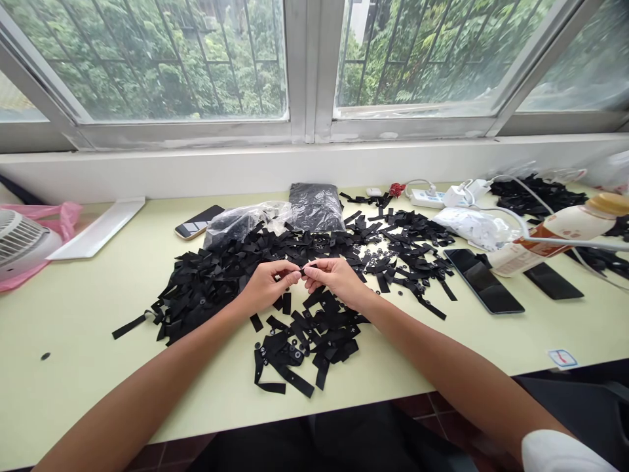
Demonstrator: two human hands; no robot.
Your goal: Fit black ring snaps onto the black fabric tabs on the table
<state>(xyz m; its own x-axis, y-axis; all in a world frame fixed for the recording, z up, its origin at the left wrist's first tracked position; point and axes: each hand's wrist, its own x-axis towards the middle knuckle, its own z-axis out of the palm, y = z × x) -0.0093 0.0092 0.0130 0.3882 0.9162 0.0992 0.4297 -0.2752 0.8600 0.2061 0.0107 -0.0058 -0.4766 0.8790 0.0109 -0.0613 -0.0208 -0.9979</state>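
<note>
Both hands meet above the middle of the pale green surface (73,308), working one small black strap (301,269) between them. The left hand (268,283) pinches one end with narrow fingers, thumb against forefinger; the right hand (334,278) pinches the other end the same way, so the piece spans the short gap between the fingertips. The step in hand looks like fitting or checking a single strap, perhaps with one of the small black rings, though the detail at the fingertips is too small to tell. The next move would seem to call for a steady two-handed pinch and fine alignment, not force.

The strap is short, flat, matte black and limp, like the many in the pile (275,262) that spreads from 9 o'clock to 3 o'clock behind the hands. A smaller heap (304,341) lies at 6 o'clock of the hands, near the front edge, with loose rings (295,342) among it.

At 12 o'clock sits a black bag (314,206); at 11 o'clock a phone (199,221). At 3 o'clock lie another phone (484,280) and a tipped bottle (555,236). A fan (22,242) stands at 9 o'clock.
</note>
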